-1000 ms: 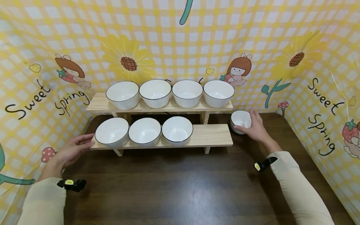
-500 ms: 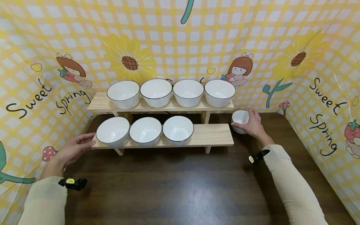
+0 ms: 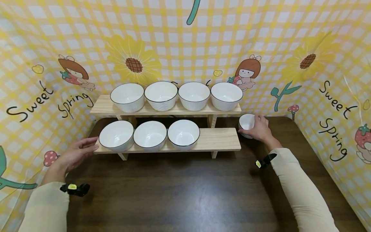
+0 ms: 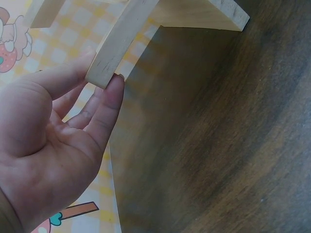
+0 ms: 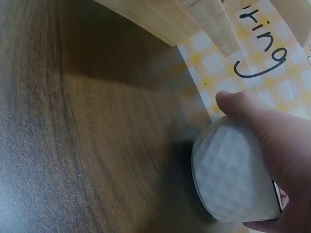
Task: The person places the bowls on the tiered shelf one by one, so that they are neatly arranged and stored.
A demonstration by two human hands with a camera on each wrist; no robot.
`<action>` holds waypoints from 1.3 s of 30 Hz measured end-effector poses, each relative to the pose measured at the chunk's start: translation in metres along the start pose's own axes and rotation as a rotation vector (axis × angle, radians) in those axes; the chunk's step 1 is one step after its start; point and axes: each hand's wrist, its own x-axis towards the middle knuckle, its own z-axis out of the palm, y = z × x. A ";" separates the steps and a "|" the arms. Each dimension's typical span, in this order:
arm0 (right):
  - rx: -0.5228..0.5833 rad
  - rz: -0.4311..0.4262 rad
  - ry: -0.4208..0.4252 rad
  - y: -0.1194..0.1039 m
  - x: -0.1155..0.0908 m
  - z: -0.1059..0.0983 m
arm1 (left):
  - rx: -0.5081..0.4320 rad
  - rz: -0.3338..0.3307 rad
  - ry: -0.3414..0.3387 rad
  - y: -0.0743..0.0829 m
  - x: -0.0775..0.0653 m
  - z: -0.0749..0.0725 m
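My right hand point(image 3: 260, 129) grips a small white bowl point(image 3: 246, 122) on the dark table, just right of the two-tier wooden stand. Close up in the right wrist view, the bowl point(image 5: 232, 170) has a diamond-textured side, and the thumb lies along it. At the stand's left end my left hand point(image 3: 76, 154) pinches the lower board point(image 3: 220, 139). The left wrist view has the thumb above the board end point(image 4: 114, 53) and fingertips below it. Three white dark-rimmed bowls, one of them the leftmost bowl point(image 3: 116, 135), sit on this lower tier, leaving bare wood at the right.
Several more white bowls, such as the patterned one point(image 3: 161, 95), line the upper board point(image 3: 99, 103). Yellow checked cloth point(image 3: 185, 42) encloses the dark wooden table point(image 3: 174, 193) at the back and both sides.
The right hand has shifted slightly left and closed further around the small bowl, covering more of it. The bowl stays in about the same spot. The left hand keeps its hold on the stand.
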 end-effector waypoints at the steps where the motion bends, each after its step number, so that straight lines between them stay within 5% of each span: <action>1: -0.005 0.000 -0.005 0.001 0.000 0.000 | -0.002 0.001 -0.001 0.000 0.000 0.000; 26: -0.044 -0.040 -0.004 0.008 -0.006 -0.004 | -0.010 -0.005 -0.005 0.000 -0.001 0.003; 39: -0.081 -0.135 -0.018 0.003 -0.021 -0.033 | 0.019 -0.026 0.002 0.001 0.000 0.000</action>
